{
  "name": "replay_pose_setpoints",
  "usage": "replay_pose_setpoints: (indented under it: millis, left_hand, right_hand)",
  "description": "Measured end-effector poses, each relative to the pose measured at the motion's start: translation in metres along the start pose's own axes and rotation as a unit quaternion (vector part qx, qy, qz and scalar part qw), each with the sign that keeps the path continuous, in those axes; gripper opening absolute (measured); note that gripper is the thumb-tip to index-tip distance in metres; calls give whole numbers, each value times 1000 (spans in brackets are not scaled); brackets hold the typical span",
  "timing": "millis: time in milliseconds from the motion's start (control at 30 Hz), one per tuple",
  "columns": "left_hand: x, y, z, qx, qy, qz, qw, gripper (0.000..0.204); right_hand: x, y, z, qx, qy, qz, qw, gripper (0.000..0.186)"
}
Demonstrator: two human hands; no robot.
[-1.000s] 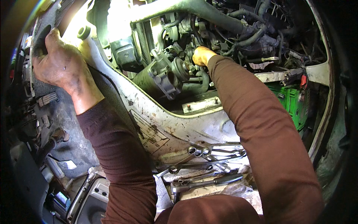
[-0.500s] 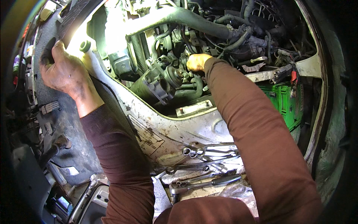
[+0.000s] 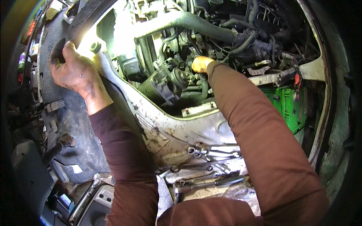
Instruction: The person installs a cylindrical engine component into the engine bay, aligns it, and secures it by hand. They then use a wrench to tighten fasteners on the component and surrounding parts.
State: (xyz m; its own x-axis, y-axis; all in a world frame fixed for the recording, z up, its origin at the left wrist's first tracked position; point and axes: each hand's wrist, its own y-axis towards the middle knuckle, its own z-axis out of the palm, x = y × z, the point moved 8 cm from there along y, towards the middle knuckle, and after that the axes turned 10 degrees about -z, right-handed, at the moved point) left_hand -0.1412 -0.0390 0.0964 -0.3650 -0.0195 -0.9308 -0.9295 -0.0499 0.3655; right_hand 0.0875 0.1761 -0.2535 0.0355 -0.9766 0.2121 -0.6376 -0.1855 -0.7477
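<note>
So, right hand (image 3: pixel 202 64) deep in engine (image 3: pixel 162 84), beyond white frame (image 3: pixel 177 128), fingertips hidden, grip unclear; left hand (image 3: pixel 75 69) curled beside bright glare (image 3: pixel 89 39), hold unclear; best work by feel, wrist loose

2 sleeved arms (image 3: pixel 260 135) outstretched, left hand (image 3: pixel 75 71) half-curled, right hand (image 3: pixel 201 64) curled

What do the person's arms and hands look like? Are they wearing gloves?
No gloves show. Long, plain brown sleeves, creased in places, cover the left arm and right arm. The left hand has grimy smudges toward its wrist; the right hand is bare too.
</note>
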Motion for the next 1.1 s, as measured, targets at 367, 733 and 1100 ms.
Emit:
replay_pose_setpoints:
  millis: [367, 733, 1100]
  left_hand:
    - [0, -36, -36, 99, 301, 169, 933, 42]
    - [39, -60, -41, 165, 451, 26, 877, 83]
    - [36, -60, -37, 161, 439, 1, 884, 84]
  right_hand:
    - [-12, 4, 33, 23, -157, -38, 987, 20]
    - [-22, 46, 41, -57, -124, -43, 990, 18]
    - [-28, 36, 32, -1, 62, 93, 994, 28]
